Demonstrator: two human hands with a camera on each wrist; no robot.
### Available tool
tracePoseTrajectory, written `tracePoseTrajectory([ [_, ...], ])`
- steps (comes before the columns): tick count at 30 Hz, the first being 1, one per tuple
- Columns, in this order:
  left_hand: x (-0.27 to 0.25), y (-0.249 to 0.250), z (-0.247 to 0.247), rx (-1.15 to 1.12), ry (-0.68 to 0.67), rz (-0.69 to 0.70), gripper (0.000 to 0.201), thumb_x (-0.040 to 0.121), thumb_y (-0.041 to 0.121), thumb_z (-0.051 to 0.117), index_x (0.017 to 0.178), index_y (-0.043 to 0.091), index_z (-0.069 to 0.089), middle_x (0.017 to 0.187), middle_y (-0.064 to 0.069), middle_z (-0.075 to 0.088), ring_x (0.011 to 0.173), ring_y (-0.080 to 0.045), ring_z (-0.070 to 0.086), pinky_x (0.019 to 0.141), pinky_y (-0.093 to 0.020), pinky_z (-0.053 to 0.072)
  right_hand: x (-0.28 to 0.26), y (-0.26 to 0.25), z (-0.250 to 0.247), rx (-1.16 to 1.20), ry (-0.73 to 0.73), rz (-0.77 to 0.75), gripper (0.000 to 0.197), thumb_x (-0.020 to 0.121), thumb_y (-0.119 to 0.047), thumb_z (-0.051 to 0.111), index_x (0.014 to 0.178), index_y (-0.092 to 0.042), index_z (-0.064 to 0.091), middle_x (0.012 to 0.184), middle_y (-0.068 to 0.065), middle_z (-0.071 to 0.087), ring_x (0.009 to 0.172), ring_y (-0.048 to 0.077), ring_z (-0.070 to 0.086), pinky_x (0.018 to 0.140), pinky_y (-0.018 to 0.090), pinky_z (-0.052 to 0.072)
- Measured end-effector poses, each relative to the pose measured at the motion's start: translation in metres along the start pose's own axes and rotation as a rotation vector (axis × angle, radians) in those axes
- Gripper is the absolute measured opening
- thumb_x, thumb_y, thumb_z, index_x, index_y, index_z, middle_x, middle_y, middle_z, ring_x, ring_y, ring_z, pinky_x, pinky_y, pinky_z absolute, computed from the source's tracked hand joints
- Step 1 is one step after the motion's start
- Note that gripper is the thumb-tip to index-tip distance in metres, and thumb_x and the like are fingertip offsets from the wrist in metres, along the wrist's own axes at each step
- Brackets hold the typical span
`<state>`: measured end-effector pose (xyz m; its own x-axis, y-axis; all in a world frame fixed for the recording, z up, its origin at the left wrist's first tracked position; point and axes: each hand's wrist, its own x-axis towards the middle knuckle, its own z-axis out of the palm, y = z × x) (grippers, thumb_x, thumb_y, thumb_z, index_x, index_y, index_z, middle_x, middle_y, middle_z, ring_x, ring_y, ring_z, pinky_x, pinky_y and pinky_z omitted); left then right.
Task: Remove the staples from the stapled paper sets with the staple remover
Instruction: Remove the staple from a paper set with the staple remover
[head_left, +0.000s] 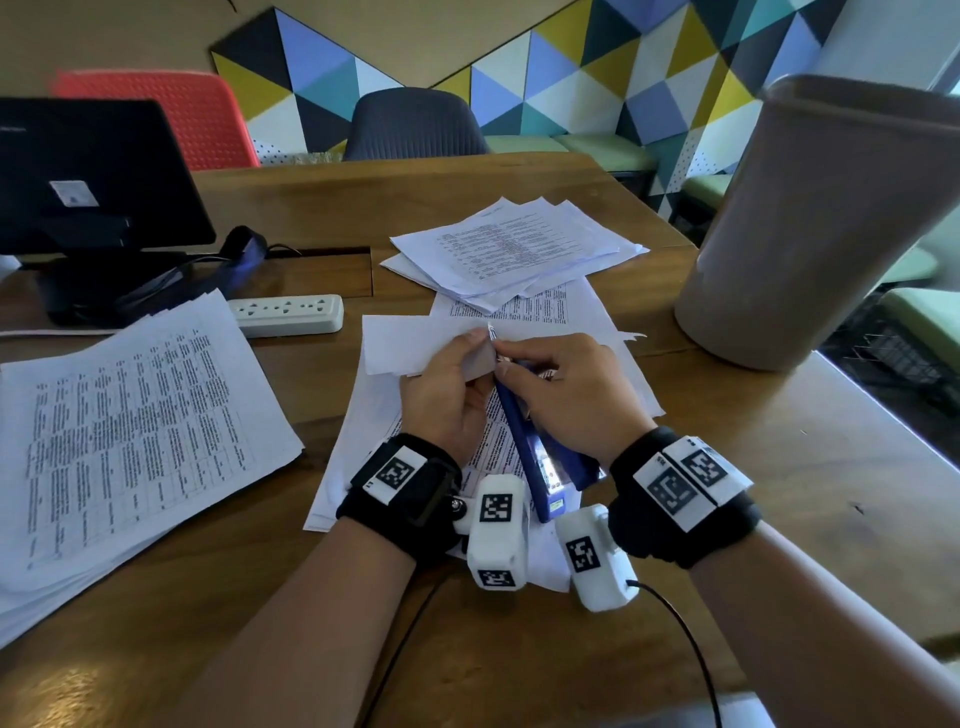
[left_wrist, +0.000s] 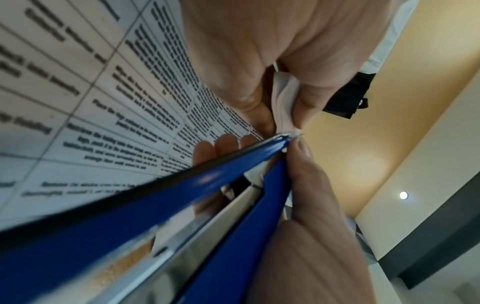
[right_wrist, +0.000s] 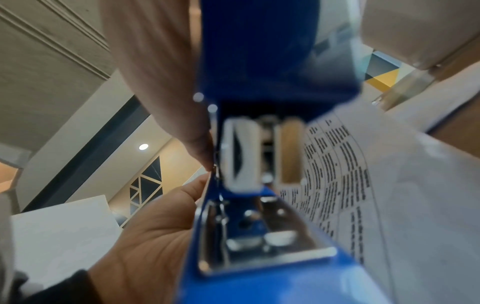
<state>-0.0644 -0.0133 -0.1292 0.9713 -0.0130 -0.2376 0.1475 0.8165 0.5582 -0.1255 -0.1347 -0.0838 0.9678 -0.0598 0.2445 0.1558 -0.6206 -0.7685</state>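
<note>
My left hand (head_left: 467, 358) pinches the folded-up corner of a stapled paper set (head_left: 410, 340) that lies in the middle of the wooden table (head_left: 727, 493). My right hand (head_left: 524, 364) grips a blue stapler (head_left: 540, 457), held lengthwise, with its metal remover tip (head_left: 491, 332) at the pinched corner. In the left wrist view the paper corner (left_wrist: 284, 102) sits between thumb and finger, and the blue stapler's (left_wrist: 182, 195) tip touches it. The right wrist view looks along the blue stapler (right_wrist: 259, 277) beside a printed sheet (right_wrist: 363, 195). The staple itself is too small to see.
A thick stack of printed sheets (head_left: 130, 431) lies at the left, a fanned pile (head_left: 509, 249) behind my hands. A white power strip (head_left: 288, 314) and a black monitor (head_left: 88, 171) stand at the back left. A tall grey bin (head_left: 810, 223) stands at the right.
</note>
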Motion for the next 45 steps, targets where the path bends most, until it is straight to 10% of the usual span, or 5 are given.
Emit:
tracePoseTrajectory([
  [8,0.005,0.003,0.0,-0.042,0.013,-0.086,0.031,0.091,-0.003,0.067,0.122,-0.006,0.062,0.105,-0.019,0.067,0.085,-0.021,0.07,0.064,-0.024,0.059,0.003,0.008,0.006,0.207,-0.034,0.036,0.023,0.098,-0.021,0.072,0.12,-0.025,0.079,0.103,-0.01,0.081,0.099,0.01,0.075,0.094,0.035,0.06],
  [13,-0.003,-0.001,0.0,0.058,0.013,0.066,0.051,0.08,-0.003,0.078,0.126,-0.015,0.058,0.102,-0.019,0.069,0.082,-0.023,0.072,0.063,-0.028,0.059,-0.001,0.003,0.002,0.045,-0.018,0.045,0.023,0.095,-0.023,0.074,0.115,-0.031,0.08,0.074,-0.014,0.076,0.063,-0.003,0.063,0.071,0.019,0.049],
  [16,-0.008,-0.003,0.002,0.174,-0.072,0.167,0.018,0.088,-0.011,0.068,0.103,-0.001,0.069,0.087,-0.014,0.072,0.074,-0.022,0.072,0.059,-0.03,0.056,-0.004,-0.008,-0.004,-0.117,-0.001,-0.016,0.019,0.092,-0.025,0.075,0.108,-0.032,0.083,0.078,-0.014,0.078,0.074,0.002,0.068,0.071,0.021,0.051],
  [27,-0.012,-0.002,0.0,0.199,-0.142,0.172,0.038,0.093,-0.006,0.066,0.129,-0.014,0.055,0.107,-0.023,0.067,0.092,-0.029,0.07,0.064,-0.03,0.059,-0.001,-0.014,-0.013,-0.121,-0.072,0.017,0.02,0.095,-0.028,0.071,0.111,-0.038,0.081,0.099,-0.001,0.081,0.091,0.007,0.067,0.073,0.01,0.046],
  [45,-0.017,-0.007,0.002,0.171,-0.043,0.252,0.014,0.088,-0.013,0.067,0.098,-0.005,0.072,0.088,-0.019,0.072,0.081,-0.03,0.07,0.067,-0.036,0.057,0.002,-0.017,-0.004,-0.108,-0.056,0.053,0.015,0.095,-0.027,0.072,0.103,-0.031,0.083,0.088,-0.001,0.081,0.087,0.013,0.07,0.079,0.023,0.054],
])
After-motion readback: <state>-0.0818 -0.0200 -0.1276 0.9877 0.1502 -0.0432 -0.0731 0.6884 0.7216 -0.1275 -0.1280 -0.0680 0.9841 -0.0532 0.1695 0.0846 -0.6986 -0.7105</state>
